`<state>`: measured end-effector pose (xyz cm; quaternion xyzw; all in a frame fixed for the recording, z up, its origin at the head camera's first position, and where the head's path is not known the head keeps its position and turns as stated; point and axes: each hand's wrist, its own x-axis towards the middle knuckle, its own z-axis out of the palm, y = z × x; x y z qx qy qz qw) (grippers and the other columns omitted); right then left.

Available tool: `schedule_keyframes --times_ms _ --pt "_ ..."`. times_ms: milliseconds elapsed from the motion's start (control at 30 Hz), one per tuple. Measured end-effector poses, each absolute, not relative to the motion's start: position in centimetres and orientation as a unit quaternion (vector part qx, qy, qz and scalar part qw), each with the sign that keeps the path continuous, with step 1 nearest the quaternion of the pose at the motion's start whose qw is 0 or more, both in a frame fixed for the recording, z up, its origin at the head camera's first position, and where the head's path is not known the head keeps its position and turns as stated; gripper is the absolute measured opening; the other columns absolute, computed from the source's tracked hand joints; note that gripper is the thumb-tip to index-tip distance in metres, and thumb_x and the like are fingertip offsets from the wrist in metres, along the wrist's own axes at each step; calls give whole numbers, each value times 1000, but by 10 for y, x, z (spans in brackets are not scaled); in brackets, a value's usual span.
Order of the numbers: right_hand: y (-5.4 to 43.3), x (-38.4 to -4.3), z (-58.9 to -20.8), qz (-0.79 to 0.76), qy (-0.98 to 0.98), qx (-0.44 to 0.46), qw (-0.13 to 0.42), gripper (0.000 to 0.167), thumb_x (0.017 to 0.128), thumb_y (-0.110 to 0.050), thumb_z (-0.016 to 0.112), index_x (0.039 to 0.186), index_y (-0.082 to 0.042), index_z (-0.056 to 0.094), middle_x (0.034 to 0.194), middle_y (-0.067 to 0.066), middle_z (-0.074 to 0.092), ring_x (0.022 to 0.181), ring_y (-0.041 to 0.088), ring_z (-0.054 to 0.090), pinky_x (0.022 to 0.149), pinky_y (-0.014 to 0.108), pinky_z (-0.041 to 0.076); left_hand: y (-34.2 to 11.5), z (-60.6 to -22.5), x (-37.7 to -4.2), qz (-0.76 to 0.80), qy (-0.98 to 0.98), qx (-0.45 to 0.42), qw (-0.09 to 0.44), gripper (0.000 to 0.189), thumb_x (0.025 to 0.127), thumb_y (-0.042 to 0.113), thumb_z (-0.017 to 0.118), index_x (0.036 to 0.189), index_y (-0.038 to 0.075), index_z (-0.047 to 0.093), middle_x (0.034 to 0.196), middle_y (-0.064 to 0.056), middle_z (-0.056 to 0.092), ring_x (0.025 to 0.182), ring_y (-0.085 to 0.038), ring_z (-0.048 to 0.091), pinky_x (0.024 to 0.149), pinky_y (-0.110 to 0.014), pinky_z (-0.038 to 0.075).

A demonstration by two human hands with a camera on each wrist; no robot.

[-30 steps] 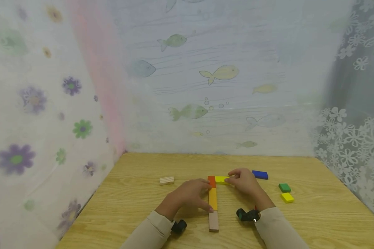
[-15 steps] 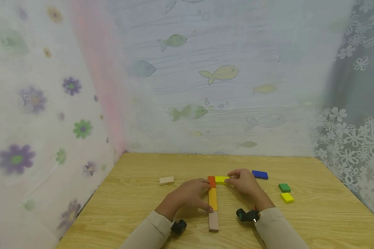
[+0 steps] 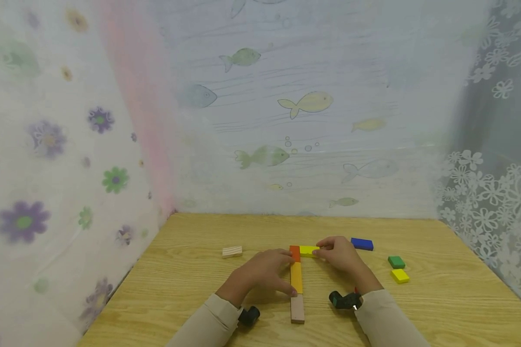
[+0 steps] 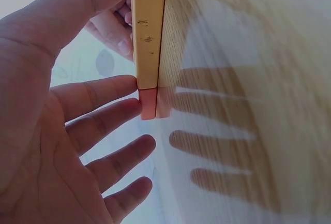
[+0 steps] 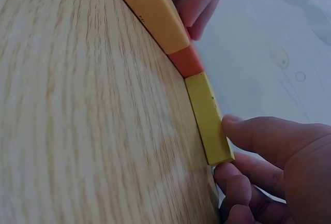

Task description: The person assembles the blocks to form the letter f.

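Note:
A row of wooden blocks lies on the table: a light-brown block (image 3: 297, 308) nearest, then an orange block (image 3: 296, 278), then a red-orange block (image 3: 294, 251). A yellow block (image 3: 307, 251) extends rightward from the red-orange one, making a corner. My left hand (image 3: 262, 272) is at the row's left side; its spread, fairly straight fingertips touch the red-orange block in the left wrist view, while the thumb lies by the orange block's near end. In the right wrist view, my right hand (image 5: 289, 167) pinches the yellow block's free end, thumb on one side and fingers at the end.
A blue block (image 3: 362, 244) lies behind the right hand. Farther right are a green square block (image 3: 396, 261) and a yellow square block (image 3: 400, 275). A striped, plain wood block (image 3: 232, 252) sits at the left. Patterned curtains (image 3: 308, 183) stand behind the table.

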<state>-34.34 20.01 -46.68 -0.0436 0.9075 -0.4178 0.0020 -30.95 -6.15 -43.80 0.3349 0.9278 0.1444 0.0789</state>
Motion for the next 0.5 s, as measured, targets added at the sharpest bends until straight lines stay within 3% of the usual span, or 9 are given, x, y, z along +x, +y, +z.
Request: schedule_keyframes --times_ms 500 --pt "201 -344 -467 -426 903 -48 3 35 91 -27 80 118 -5 76 96 4 74 76 16 64 68 29 54 -61 -437 -308 138 929 334 79 86 81 65 80 150 21 57 157 3 50 147 -20 46 118 -42 41"
